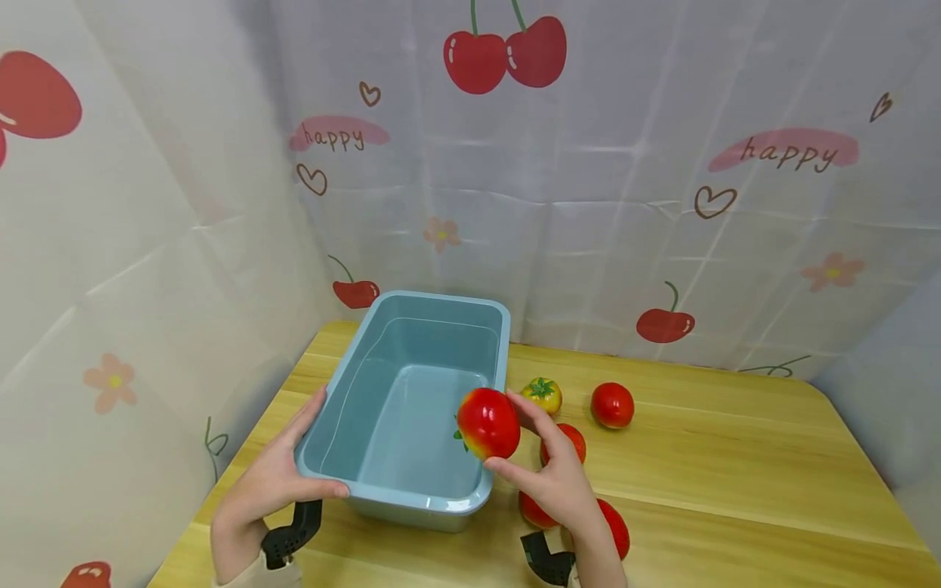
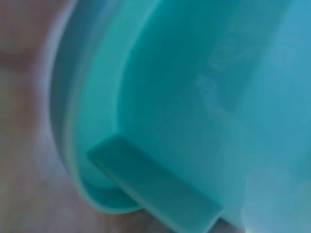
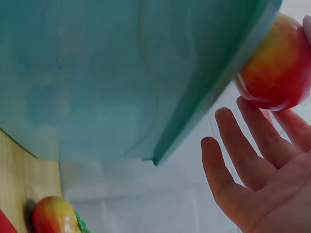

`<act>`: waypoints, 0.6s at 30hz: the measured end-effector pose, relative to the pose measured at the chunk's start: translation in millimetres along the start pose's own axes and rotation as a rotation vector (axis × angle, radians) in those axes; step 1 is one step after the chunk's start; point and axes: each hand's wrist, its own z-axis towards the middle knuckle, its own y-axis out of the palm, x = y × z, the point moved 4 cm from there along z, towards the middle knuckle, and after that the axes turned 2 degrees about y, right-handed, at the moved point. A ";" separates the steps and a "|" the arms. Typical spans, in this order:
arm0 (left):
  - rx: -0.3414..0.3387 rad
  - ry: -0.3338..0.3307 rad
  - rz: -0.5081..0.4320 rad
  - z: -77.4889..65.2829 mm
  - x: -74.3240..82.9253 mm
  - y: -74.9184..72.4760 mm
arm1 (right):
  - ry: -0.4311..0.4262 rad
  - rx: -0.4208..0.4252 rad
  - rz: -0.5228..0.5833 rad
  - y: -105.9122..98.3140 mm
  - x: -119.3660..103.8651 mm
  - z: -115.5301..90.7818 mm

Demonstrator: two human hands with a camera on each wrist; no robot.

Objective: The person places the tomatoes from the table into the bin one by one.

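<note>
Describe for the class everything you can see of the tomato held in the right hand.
The tomato is round, smooth and glossy, perhaps plastic. Its skin is mostly red, shading to yellow near the green leafy top, which faces left in the head view. The right hand holds it between thumb and fingers, near the right rim of the light-blue tub. Whether it touches that rim is unclear.

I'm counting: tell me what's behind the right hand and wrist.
Behind the right hand and wrist, an upper red fruit, lower-left red fruit and lower-right red fruit partly show. Covered parts, and anything fully hidden, can't be seen.
</note>
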 end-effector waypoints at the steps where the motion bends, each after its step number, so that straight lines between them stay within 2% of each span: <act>1: 0.000 -0.002 0.001 -0.1 -0.1 0.0 | 0.007 0.000 0.000 2.1 0.1 0.2; 6: -0.003 -0.002 -0.002 0.4 -0.4 0.2 | 0.023 -0.012 -0.036 12.5 0.6 0.6; 10: -0.006 0.002 -0.012 0.8 0.0 0.8 | 0.000 -0.033 -0.074 18.5 0.2 1.0; 18: -0.004 -0.007 -0.021 0.2 1.3 0.9 | -0.017 -0.034 -0.088 17.6 -2.0 1.7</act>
